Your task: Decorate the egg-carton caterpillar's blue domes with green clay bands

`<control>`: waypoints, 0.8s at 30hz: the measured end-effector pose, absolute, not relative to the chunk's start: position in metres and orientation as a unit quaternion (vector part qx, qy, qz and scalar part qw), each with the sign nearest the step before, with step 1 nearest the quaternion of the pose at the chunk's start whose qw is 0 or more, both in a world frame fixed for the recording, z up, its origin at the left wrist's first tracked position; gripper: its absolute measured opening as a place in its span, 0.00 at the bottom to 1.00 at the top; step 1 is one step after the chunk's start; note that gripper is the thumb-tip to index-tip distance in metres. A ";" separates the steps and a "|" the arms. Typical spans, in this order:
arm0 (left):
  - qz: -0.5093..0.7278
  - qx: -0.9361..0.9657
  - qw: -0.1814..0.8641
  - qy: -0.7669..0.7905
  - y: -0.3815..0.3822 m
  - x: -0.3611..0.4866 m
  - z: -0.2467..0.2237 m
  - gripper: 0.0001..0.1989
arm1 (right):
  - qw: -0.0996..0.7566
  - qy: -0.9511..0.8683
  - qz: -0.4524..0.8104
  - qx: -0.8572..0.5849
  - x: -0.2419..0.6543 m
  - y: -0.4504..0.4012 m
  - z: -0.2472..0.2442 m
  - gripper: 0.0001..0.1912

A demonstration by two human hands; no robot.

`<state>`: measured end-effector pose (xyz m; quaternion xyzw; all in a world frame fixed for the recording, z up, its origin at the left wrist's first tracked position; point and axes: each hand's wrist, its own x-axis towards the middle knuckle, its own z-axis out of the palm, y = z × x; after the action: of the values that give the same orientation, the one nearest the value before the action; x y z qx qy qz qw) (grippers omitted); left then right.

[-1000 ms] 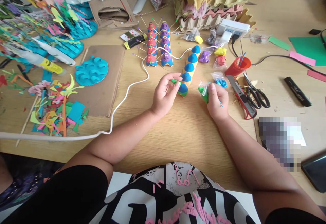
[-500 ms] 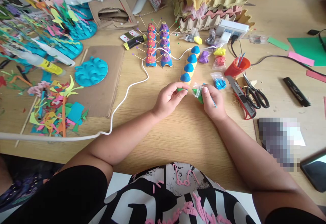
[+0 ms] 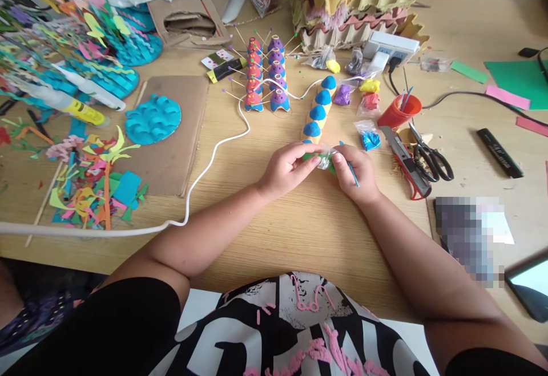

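The strip of egg carton (image 3: pixel 317 113), yellow with blue-topped humps, lies on the table (image 3: pixel 278 239) straight beyond the hands. Its long axis runs away from the table's near edge, slanting to the right as it goes toward the far edge. The near end comes right up behind the fingers of the left hand (image 3: pixel 289 168), which hide its last part; whether they touch it I cannot tell. The left hand is the nearer of the two; the right hand (image 3: pixel 358 173) sits to the right of that end, a little apart from it.

Both hands meet over a small clear bag (image 3: pixel 324 162), just on the near side of the strip. The left hand is loosely curled, thumb and forefinger pinched close on some green clay (image 3: pixel 306 157) at the bag's left side; how much they grip is mostly hidden. The right hand is folded, its thumb pressing on the bag's right side, with a thin blue stick (image 3: pixel 354 173) held across its fingers, one tip pointing to the near edge.

Left of the strip, toward the far edge, stand a red row of humps (image 3: pixel 254 73) and a purple one (image 3: pixel 278 73). A packet of blue clay (image 3: pixel 369 138) lies to its right.
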<state>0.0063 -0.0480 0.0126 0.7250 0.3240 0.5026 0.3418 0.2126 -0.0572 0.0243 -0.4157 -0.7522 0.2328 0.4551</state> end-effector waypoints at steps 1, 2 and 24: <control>0.496 0.730 0.342 0.322 -0.048 0.006 0.013 0.18 | 0.460 -0.750 0.229 -0.417 0.213 -0.057 0.024 0.27; 0.488 0.736 0.342 0.321 -0.047 0.006 0.013 0.17 | 0.465 -0.750 0.222 -0.416 0.213 -0.057 0.024 0.26; 0.507 0.740 0.302 0.322 -0.049 0.003 0.016 0.17 | 0.472 -0.718 0.251 -0.446 0.213 -0.057 0.022 0.26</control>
<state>0.0030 -0.0488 0.0162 0.7404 0.3220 0.5067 0.3024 0.2127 -0.0567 0.0219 -0.4460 -0.7177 0.2510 0.4723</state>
